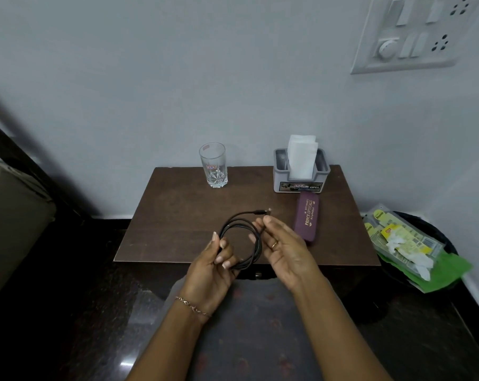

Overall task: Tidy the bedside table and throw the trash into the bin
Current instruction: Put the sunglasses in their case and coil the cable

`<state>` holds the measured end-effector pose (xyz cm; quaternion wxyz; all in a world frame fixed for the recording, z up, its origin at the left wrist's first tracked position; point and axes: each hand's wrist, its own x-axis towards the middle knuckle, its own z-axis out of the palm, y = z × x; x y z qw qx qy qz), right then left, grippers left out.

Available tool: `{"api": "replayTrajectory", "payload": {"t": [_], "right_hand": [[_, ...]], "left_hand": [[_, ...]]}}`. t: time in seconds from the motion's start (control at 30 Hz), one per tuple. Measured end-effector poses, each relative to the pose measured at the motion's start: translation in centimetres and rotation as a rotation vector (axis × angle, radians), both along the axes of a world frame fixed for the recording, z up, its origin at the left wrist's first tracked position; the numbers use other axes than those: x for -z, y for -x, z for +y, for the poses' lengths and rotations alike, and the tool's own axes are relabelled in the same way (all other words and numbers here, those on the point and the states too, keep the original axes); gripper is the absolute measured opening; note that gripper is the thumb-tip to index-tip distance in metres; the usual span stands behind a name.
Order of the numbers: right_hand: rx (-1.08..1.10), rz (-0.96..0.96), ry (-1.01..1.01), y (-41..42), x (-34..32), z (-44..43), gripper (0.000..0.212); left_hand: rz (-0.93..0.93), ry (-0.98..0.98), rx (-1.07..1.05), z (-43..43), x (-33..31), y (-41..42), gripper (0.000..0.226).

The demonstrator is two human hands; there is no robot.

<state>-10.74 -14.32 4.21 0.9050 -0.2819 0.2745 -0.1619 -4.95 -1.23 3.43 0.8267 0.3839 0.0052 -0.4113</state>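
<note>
A black cable [256, 244] is wound into a loop above the front edge of the brown bedside table [177, 215]. My left hand [213, 266] pinches the loop's lower left side. My right hand [282, 246] holds the cable's free end between thumb and fingertips, the plug poking out toward the back. A maroon spectacle case [307, 217] lies on the table right of my hands. To the right of the table stands a black bin [439, 237] holding green and yellow wrappers [397, 240] and crumpled white tissue.
An empty drinking glass [213, 168] stands at the table's back edge. A grey tissue holder [301, 173] with white napkins sits at the back right. A switchboard [414, 31] is on the wall, upper right. A bed edge [10, 215] lies far left.
</note>
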Motion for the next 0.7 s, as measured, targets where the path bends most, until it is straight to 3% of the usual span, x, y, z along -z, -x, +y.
{"api": "replayTrajectory", "payload": {"t": [0.13,0.2,0.33,0.43,0.7], "right_hand": [[-0.184,-0.034,0.019,-0.1,-0.2,0.9,0.034],[-0.265,0.023,0.147,-0.2,-0.3,1.8,0.04],[-0.156,0.062,0.399,-0.6,-0.4,2.8,0.021],[-0.138,0.111,0.551,-0.4,-0.4,2.2,0.02],[-0.156,0.172,0.585,-0.2,0.2,1.3,0.022]], "left_hand": [[-0.017,0.01,-0.093,0.2,0.1,-0.5,0.033],[-0.045,-0.013,-0.115,0.4,0.1,-0.6,0.031],[-0.075,-0.113,-0.107,0.3,0.1,-0.5,0.034],[-0.16,-0.279,-0.151,0.2,0.5,-0.4,0.029],[-0.211,-0.376,-0.296,0.1,0.1,-0.4,0.013]]}}
